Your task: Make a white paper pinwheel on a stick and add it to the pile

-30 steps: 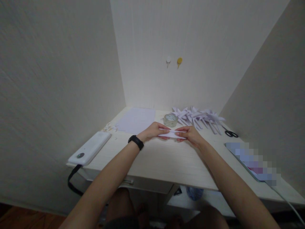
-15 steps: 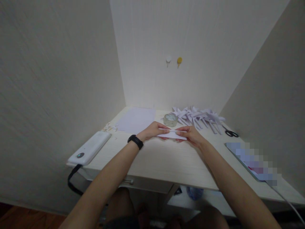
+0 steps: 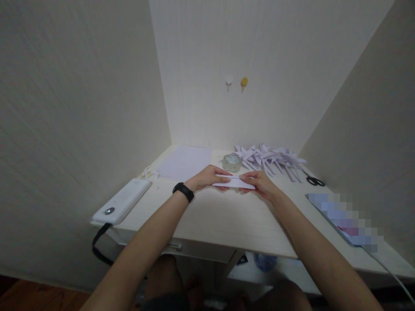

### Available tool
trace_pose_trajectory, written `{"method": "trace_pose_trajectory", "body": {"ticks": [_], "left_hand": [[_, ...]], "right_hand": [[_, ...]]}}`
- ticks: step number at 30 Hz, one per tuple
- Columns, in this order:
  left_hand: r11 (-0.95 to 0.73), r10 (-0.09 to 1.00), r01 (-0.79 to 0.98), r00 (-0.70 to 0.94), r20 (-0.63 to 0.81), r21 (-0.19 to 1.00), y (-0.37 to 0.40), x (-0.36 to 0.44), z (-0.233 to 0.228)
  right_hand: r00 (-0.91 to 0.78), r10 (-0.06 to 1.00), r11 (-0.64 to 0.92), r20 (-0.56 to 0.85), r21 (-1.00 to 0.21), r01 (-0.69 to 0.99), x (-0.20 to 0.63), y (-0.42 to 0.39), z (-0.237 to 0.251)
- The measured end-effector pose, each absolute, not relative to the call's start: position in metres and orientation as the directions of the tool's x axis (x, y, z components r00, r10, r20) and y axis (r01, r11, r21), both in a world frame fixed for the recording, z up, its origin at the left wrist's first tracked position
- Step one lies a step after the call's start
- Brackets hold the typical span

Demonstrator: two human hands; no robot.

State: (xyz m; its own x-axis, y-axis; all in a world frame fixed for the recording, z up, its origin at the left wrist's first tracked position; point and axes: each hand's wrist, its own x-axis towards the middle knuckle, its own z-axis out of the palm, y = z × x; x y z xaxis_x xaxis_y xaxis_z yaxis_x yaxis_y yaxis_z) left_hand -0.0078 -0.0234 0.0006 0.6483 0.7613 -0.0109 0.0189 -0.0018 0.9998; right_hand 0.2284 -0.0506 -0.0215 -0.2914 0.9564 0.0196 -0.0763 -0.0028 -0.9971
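Pale desk [image 3: 223, 222], paper strip [image 3: 234, 183] lengthwise from left hand [image 3: 210, 177] to right hand [image 3: 262, 183].

Pale desk [image 3: 223, 220], tape roll [image 3: 231, 163], paper pile [image 3: 269, 160], scissors [image 3: 315, 181]

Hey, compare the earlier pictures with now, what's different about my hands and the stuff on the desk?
Only small shifts: your right hand's thumb moved slightly up the folded paper, and your left hand edged slightly left. Nothing was picked up or let go; both hands still hold the paper. The tape roll and scissors stayed put.
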Motion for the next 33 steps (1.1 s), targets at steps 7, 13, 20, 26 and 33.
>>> {"method": "trace_pose_trajectory", "body": {"ticks": [7,13,20,26,33], "left_hand": [[-0.021,0.759,0.006,0.651,0.012,1.000,-0.020,-0.008,-0.004],[-0.053,0.725,-0.006,0.687,0.043,0.999,-0.016,-0.010,-0.007],[0.018,0.669,-0.060,0.743,0.033,0.998,-0.013,-0.012,-0.009],[0.016,0.688,-0.075,0.725,0.043,0.997,-0.012,-0.012,-0.009],[0.031,0.708,-0.065,0.706,0.024,0.997,-0.015,-0.011,-0.007]], "right_hand": [[-0.273,0.962,-0.013,0.013,-0.996,-0.093,0.228,-0.053,-0.017],[-0.287,0.958,-0.012,0.017,-0.995,-0.099,0.230,-0.050,-0.018],[-0.323,0.946,-0.051,-0.007,-0.991,-0.127,0.234,-0.051,-0.017],[-0.357,0.934,-0.059,-0.008,-0.989,-0.133,0.233,-0.053,-0.014],[-0.348,0.938,-0.060,-0.007,-0.988,-0.140,0.235,-0.052,-0.015]]}}
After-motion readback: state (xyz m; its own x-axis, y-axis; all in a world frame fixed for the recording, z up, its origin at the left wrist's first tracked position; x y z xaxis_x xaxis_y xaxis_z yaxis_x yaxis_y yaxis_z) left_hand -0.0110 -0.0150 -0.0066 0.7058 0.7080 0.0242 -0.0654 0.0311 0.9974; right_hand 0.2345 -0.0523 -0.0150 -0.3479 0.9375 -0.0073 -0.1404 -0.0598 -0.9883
